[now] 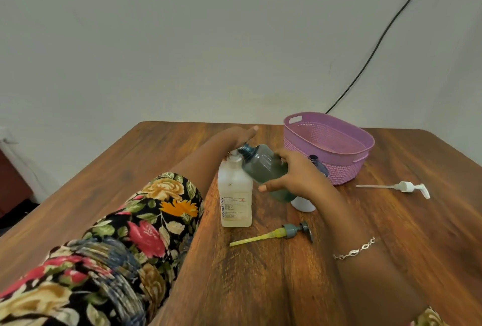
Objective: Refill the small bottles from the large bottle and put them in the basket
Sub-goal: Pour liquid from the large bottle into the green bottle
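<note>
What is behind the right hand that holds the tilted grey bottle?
Behind the right hand, which grips the grey bottle, show the base of a white bottle and the open neck of a dark bottle, near the purple basket. The hand covers the rest of both.

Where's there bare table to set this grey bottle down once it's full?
Free: the wood left of the large bottle and sleeve, out to the table edge, and the near-right stretch below the white pump. Crowded: between large bottle and basket, where a white bottle, a dark bottle and the grey pump sit.
</note>
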A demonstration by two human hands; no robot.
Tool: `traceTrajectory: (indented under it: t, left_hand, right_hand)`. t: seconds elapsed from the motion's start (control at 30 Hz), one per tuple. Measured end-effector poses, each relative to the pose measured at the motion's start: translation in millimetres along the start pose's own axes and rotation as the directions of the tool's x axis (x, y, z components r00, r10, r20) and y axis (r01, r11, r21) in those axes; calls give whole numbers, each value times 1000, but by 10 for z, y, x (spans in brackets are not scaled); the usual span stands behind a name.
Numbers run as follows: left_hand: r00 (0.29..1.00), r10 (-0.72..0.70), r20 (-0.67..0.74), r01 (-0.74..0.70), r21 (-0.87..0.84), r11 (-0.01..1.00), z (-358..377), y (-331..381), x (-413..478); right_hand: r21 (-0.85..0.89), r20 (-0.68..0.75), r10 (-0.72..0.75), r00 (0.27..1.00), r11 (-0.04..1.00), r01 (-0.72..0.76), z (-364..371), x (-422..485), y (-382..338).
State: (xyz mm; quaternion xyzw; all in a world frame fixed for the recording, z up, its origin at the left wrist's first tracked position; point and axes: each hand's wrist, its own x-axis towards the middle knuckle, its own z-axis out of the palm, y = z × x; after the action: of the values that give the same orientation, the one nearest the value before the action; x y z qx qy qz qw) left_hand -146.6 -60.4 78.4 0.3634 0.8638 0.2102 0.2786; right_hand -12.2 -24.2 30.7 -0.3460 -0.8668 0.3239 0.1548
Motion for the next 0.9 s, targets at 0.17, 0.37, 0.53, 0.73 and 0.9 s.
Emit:
traceTrajectory:
  t: [0.17, 0.37, 0.53, 0.73, 0.9]
  left_hand:
    - [991, -77, 110, 89, -109, 990, -106, 52, -67]
    - [999, -42, 12, 42, -32, 999, -25, 45, -56]
    - [999, -13, -45, 14, 14, 1000, -23, 23, -20]
    - [994, -78, 81, 85, -88, 992, -93, 78, -76]
    - [996, -72, 44, 73, -28, 997, -63, 19, -54]
  right_hand:
    - [17, -15, -18, 1000, 1000, 19, -50, 6, -27]
    - [8, -2, 6, 1000, 1000, -6, -26, 3, -31]
    - [0, -10, 18, 1000, 1000, -18, 4, 8, -31]
    - [20, -11, 5, 1000, 1000, -5, -38, -6, -53]
    - [-19, -14, 9, 1000, 1000, -10, -19, 2, -62]
